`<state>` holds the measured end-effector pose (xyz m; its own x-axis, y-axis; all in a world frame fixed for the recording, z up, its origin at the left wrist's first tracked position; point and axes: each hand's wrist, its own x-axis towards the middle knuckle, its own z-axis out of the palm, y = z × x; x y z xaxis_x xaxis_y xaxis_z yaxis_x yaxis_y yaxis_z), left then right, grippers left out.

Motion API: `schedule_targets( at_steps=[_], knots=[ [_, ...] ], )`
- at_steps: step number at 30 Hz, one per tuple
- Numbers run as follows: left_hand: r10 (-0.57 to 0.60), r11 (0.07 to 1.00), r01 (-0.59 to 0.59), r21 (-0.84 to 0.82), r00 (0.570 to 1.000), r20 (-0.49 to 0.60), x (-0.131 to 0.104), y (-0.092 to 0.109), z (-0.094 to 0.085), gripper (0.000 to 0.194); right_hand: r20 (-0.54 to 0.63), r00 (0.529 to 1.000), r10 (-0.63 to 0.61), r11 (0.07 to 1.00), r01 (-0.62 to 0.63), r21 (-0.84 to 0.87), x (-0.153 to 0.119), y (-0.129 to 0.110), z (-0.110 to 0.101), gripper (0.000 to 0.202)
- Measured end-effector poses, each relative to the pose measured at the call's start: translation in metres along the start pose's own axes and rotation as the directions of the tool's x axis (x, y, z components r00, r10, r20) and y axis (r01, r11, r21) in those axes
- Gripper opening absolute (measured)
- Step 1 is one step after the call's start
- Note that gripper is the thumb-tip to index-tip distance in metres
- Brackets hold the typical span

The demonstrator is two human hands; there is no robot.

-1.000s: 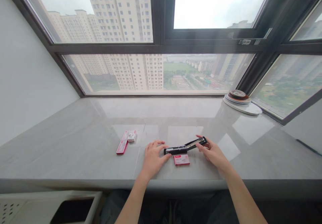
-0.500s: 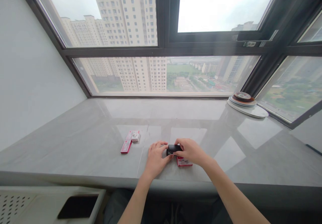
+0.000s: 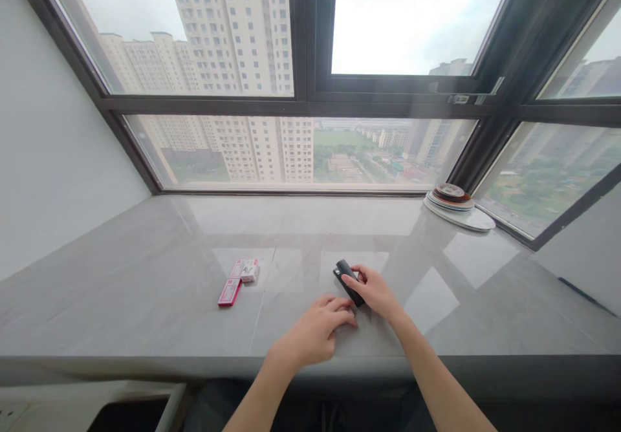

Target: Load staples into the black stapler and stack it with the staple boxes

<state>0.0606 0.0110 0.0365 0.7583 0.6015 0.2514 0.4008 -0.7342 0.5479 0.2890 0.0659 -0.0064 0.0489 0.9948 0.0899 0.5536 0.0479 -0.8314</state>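
A black stapler (image 3: 343, 279) is held tilted in my right hand (image 3: 376, 291), thumb on one side and fingers on the other. Just below it, my left hand (image 3: 317, 328) curls its fingers over a small red-and-white box (image 3: 347, 313), which is almost wholly hidden beneath them. To the left, apart from both hands, lie a flat red-and-white box (image 3: 229, 292), a second flat box (image 3: 237, 268) and a whiter box (image 3: 250, 270), grouped close together on the grey counter (image 3: 160, 302).
Several stacked plates (image 3: 458, 215) stand in the far right corner by the window frame (image 3: 310, 107). A white wall (image 3: 58, 147) bounds the left side. Below the counter's front edge at lower left is a pale container (image 3: 48, 393) with a dark object (image 3: 129, 416).
My right hand has lifted and turned the stapler away from my left hand. My left hand has left the stapler and moved right and nearer, over the small box. The view has shifted slightly.
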Motion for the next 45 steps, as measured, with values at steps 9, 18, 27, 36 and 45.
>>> schedule_targets(
  at_steps=[9,18,27,36,45],
  knots=[
    [-0.386,0.921,0.383,-0.069,0.922,-0.034,-0.053,-0.055,-0.050,0.081,-0.075,0.991,0.115,0.987,-0.105,0.124,-0.050,-0.003,0.009,0.064],
    [-0.323,0.945,0.328,0.001,0.932,-0.164,-0.024,-0.048,-0.016,0.063,0.003,0.978,0.211,0.948,-0.205,0.245,-0.064,-0.022,0.036,0.065],
    [-0.342,0.927,0.372,0.055,0.894,-0.290,-0.031,-0.048,-0.009,0.046,-0.205,0.970,0.133,0.978,-0.095,0.185,-0.071,-0.033,0.052,0.059],
    [-0.594,0.271,0.961,0.062,0.218,-0.775,-0.114,-0.123,-0.053,0.035,-0.224,0.971,0.083,0.984,-0.045,0.172,-0.074,-0.032,0.052,0.054],
    [-0.588,0.733,0.667,0.135,0.721,-0.368,-0.099,-0.082,-0.027,0.055,-0.202,0.973,0.116,0.977,-0.076,0.197,-0.074,-0.031,0.052,0.054]
  ],
)
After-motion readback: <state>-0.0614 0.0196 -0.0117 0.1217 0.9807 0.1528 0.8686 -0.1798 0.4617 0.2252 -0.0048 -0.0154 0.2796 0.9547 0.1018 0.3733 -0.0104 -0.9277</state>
